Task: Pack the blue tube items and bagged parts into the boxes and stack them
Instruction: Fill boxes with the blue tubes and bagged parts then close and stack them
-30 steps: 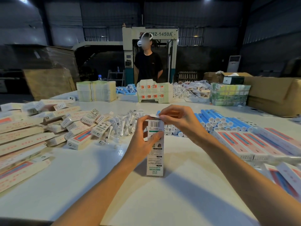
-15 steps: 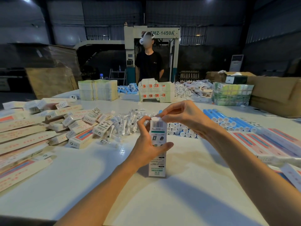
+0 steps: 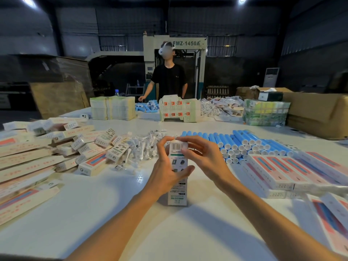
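In the head view, a tall white printed cardboard box (image 3: 178, 194) stood upright on the white tabletop (image 3: 113, 213), about midway between its left and right edges and nearer the near edge than the far one. The left hand (image 3: 165, 174) wrapped the box's middle, with the thumb across the printed front face. The right hand (image 3: 205, 159) pinched the top end by the barcode, its fingers (image 3: 190, 140) curled over the closing flap. Whether that flap was fully tucked could not be told.

Blue plastic tubes with white end caps (image 3: 244, 142) lay side by side in a bank toward the right edge. Small clear plastic bags of white parts (image 3: 145, 147) were heaped just behind the box. A heap of closed white-and-red cartons (image 3: 56, 147) covered the left edge, and 1 row of long cartons (image 3: 273, 166) lay along the right.

The box looked light and thin-walled: stiff along its folded corners but easy to dent on the broad faces. It was probably best held by the narrow sides near the middle, with light pressure only on the flap. Its print looked smooth, so a loose hold might slip. The tubes looked rigid and likely to roll, and the bags soft and slippery.
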